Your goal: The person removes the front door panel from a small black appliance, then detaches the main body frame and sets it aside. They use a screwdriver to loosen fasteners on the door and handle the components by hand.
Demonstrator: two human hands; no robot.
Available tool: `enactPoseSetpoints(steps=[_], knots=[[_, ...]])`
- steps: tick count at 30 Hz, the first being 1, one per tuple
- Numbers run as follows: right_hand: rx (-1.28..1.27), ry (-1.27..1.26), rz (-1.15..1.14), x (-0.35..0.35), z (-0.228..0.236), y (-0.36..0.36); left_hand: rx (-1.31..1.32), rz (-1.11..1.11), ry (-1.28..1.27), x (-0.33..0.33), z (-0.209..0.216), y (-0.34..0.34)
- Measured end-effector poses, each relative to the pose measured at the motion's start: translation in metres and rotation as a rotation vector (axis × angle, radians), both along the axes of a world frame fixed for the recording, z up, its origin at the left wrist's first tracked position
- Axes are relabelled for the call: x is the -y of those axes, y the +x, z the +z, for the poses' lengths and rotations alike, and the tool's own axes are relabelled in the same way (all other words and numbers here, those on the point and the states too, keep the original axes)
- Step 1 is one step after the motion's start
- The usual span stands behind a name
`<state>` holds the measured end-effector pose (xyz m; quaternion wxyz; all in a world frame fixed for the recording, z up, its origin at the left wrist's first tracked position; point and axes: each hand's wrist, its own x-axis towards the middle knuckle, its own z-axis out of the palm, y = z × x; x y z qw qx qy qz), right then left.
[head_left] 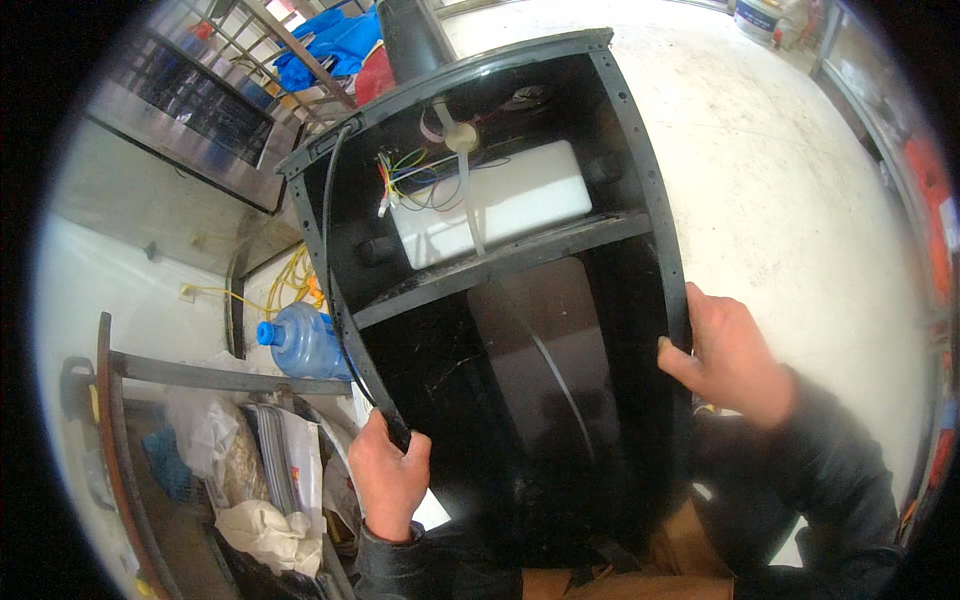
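A tall black appliance casing (pixel 430 370) with an open side leans in front of me. My left hand (pixel 390 475) is closed round its left edge, thumb on the rim, where a black cable (pixel 331 230) runs along. On the right edge my right hand (pixel 728 350) is closed too, thumb over the rim and fingers behind it. Above the crossbar (pixel 520 258) sits a white block-shaped tank (pixel 510 200). A translucent tube (pixel 469 190) passes over the tank from a round pale fitting (pixel 460 138). Loose coloured wires (pixel 410 172) with white plugs lie beside it.
A metal-framed rack (pixel 220 375) with bags and sheets stands at the lower left. Behind it are a blue water jug (pixel 300 340) and a yellow cord (pixel 285 285). Shelving (pixel 870 110) lines the right side, with a white bucket (pixel 757 20) at the far right.
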<state>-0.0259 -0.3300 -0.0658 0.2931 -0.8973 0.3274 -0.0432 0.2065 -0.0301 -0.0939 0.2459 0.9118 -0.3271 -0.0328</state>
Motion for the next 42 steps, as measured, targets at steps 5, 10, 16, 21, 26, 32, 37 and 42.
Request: enactPoseSetpoints(steps=[5, 10, 16, 21, 26, 32, 37, 42], knots=[[-0.046, 0.022, -0.006, 0.0, 0.003, 0.001, 0.003, 0.009, 0.009, -0.001, -0.001, 0.0], [-0.078, 0.03, -0.006, 0.0, 0.004, 0.001, 0.001, -0.007, -0.002, -0.001, -0.001, 0.002], [-0.044, 0.016, 0.001, 0.001, 0.0, -0.002, -0.025, 0.011, -0.011, -0.002, -0.002, 0.002], [-0.036, -0.016, 0.004, 0.001, -0.002, -0.002, -0.002, -0.021, 0.003, -0.001, 0.001, 0.001], [-0.051, -0.004, 0.015, 0.001, 0.001, -0.004, -0.032, 0.02, 0.028, -0.002, 0.002, 0.0], [-0.066, -0.013, 0.023, 0.0, 0.006, -0.002, -0.006, -0.009, -0.02, -0.004, -0.002, 0.002], [-0.123, 0.075, -0.009, 0.001, 0.008, 0.0, -0.008, -0.004, -0.011, -0.002, 0.0, 0.002], [-0.034, -0.021, 0.005, -0.003, 0.008, -0.004, 0.005, -0.033, -0.032, -0.004, 0.003, 0.002]])
